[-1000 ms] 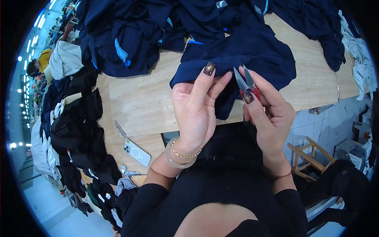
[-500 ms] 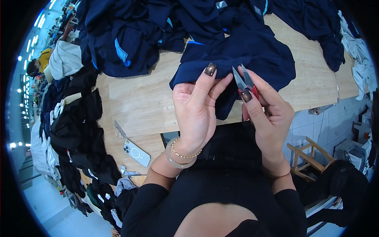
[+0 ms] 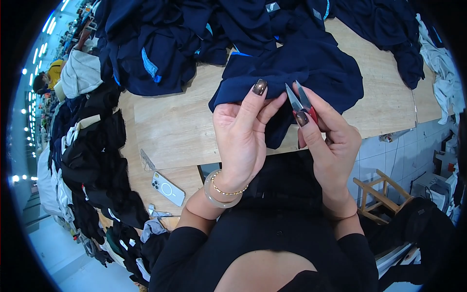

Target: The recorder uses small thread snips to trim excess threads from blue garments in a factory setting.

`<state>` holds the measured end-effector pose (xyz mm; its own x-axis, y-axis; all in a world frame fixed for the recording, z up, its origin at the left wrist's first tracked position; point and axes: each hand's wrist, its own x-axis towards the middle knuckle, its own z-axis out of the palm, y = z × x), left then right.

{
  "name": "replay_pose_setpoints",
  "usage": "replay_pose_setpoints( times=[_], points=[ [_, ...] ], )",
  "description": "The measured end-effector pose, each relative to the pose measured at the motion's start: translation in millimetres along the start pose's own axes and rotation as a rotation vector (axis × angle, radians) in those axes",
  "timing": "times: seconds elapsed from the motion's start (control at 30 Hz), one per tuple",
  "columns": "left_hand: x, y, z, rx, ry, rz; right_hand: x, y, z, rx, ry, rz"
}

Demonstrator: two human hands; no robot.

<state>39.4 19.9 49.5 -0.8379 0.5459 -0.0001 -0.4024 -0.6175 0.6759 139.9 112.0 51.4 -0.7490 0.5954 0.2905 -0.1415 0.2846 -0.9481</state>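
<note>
A navy blue garment [image 3: 311,63] lies bunched on the wooden table [image 3: 165,121] in front of me. My left hand [image 3: 245,124] pinches its near edge between thumb and fingers. In my right hand [image 3: 331,136] is a pair of small thread snips [image 3: 299,101] with red grips. Their two pointed blades stand a little apart, tips up against the navy cloth, just right of my left fingertips. Any thread between the blades is too fine to make out.
More navy garments [image 3: 146,44] with light blue trim heap along the table's far side. Dark clothes [image 3: 92,160] pile up at the left. A phone [image 3: 168,189] lies near my left forearm. At the right stand a wooden stool frame [image 3: 382,192] and a person's dark-clothed part [image 3: 418,228].
The snips and my right hand have shifted very slightly left. My left hand keeps its pinch on the garment, which hardly moves.
</note>
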Motion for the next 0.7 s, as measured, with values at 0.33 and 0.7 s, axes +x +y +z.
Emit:
replay_pose_setpoints(
  times=[0.33,0.7],
  points=[
    [0.3,1.8,0.8,-0.019,0.018,-0.043,-0.2,-3.1,0.3,-0.01,0.036,-0.026],
    [-1.2,0.3,-1.1,0.001,0.014,0.019,-0.4,-1.9,1.8,-0.004,-0.007,-0.014]
  ],
)
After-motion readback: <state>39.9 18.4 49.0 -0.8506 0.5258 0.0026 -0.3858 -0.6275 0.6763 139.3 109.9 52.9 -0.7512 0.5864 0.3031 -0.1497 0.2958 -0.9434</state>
